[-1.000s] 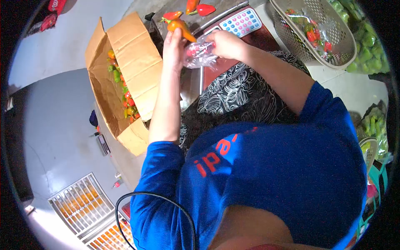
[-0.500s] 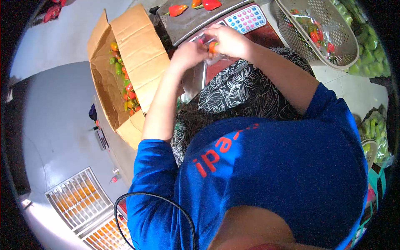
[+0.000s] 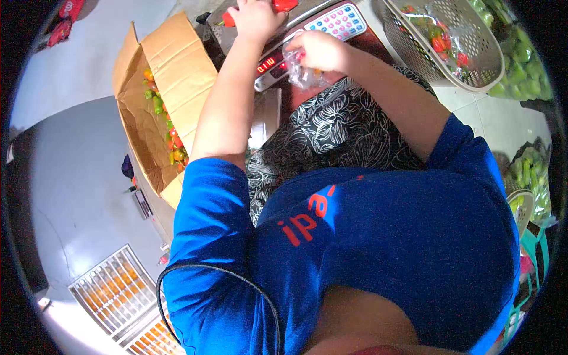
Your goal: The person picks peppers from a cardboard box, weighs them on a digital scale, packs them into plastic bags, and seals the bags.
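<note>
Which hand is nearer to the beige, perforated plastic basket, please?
The right hand: it holds a clear, crumpled plastic bag, to the left of the basket and apart from it. The left hand is farther left, beside a red pepper.

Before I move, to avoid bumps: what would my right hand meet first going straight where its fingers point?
Probably your left forearm, across the line from the right hand; depth is unclear, so it might pass above or below.
</note>
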Available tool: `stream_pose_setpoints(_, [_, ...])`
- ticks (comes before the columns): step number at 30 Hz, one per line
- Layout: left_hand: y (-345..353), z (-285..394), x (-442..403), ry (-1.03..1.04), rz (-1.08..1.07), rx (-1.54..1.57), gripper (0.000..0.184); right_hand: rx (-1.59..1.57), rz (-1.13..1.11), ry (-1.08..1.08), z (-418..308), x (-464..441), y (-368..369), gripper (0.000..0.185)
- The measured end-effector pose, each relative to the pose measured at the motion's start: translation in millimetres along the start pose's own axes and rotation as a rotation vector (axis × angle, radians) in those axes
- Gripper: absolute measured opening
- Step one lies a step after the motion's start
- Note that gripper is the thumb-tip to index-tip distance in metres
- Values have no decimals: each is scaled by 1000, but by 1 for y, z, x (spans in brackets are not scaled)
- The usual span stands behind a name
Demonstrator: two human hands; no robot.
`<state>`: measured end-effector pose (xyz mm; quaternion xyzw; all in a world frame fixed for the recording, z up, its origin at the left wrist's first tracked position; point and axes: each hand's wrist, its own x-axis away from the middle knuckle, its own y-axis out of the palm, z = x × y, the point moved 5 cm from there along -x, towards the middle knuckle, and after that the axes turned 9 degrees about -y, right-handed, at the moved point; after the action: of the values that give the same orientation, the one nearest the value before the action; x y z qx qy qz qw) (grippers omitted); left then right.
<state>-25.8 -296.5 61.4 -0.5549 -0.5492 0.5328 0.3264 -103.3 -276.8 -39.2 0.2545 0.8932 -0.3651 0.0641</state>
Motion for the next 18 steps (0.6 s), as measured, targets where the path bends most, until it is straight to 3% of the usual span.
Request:
stream_pose_setpoints(2, [-14,0,9,31,84,69,46,19,-48,69,15,1,-4,43])
stream_pose_setpoints(5, [31,-31,18,-54,158,165,56,45,-114,185,21,3,-19,44])
stream_pose_setpoints(7, [47,-46,33,-141,-79,492,63,78,-134,219,26,5,-23,44])
stream_pose_setpoints(9, [50,-44,58,-54,-222,669,63,142,-183,242,25,3,-24,45])
stream_pose_setpoints(11, [71,-40,81,-31,-395,770,48,124,-224,261,17,2,-27,45])
stream_pose_setpoints(12, [93,-38,87,31,-504,817,46,82,-140,160,22,1,-21,46])
stream_pose_setpoints(15, [100,-27,105,-12,-415,747,47,67,-12,24,20,1,-25,45])
stream_pose_setpoints(16, [112,-21,102,14,-555,794,59,-4,8,-7,16,3,-28,45])
stream_pose_setpoints(18, [111,-10,111,-176,-741,1115,52,-62,-28,-42,14,2,-20,44])
